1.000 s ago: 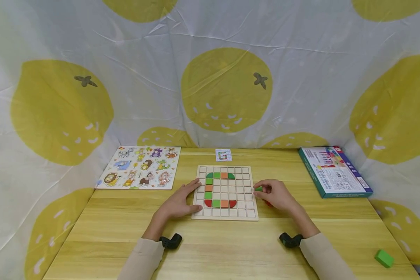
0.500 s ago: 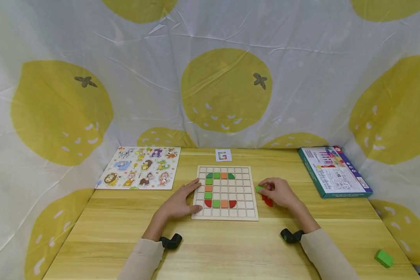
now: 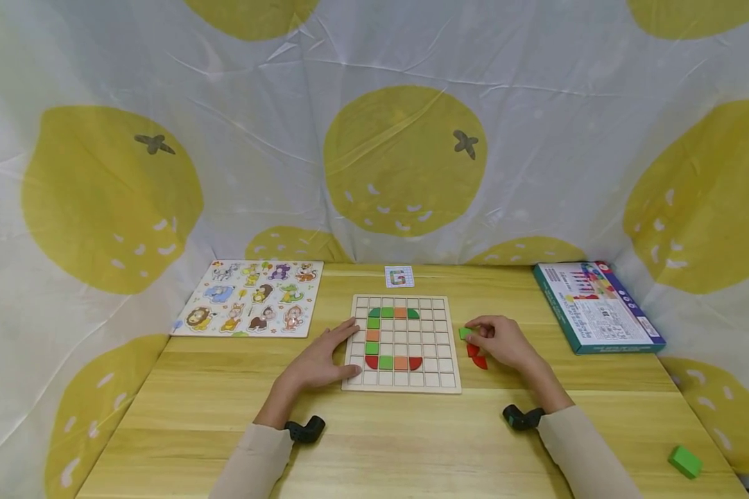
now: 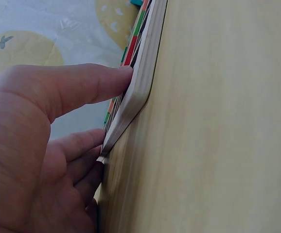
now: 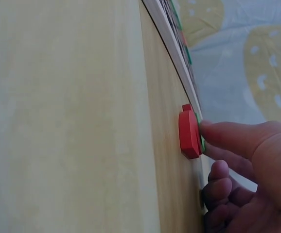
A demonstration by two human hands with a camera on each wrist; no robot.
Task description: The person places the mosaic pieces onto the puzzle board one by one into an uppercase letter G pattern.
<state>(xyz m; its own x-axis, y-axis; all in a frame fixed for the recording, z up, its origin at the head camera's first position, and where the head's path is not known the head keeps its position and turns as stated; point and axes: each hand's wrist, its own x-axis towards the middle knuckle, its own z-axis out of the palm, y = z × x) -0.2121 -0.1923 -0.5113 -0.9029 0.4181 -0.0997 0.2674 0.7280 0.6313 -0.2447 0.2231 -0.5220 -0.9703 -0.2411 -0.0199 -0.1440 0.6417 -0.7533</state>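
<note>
Left hand (image 3: 318, 362) rests flat on the surface (image 3: 374, 443), fingers straight and relaxed, against the left edge of the grid board (image 3: 440, 380) — the thumb tip touches the board's near left corner, the fingers lie along its side; it grips nothing. The wrist view shows the same thumb (image 4: 82, 87) pressed to the board's rim. Right hand (image 3: 502, 341) sits just right of the board, fingertips pinching a small green block (image 3: 465, 333) close to the board's right edge. Red pieces (image 3: 476, 356) lie on the surface under and just beside that hand; in the right wrist view a red piece (image 5: 189, 133) stands against the fingertip, with a sliver of green behind it. On the board — green, orange and red tiles fill part of the left and middle cells. Behind the board lies a small card (image 3: 399, 276). Animal puzzle (image 3: 250, 298) far left, game box (image 3: 596, 305) far right, a loose green block (image 3: 685, 460) near the right front corner.
</note>
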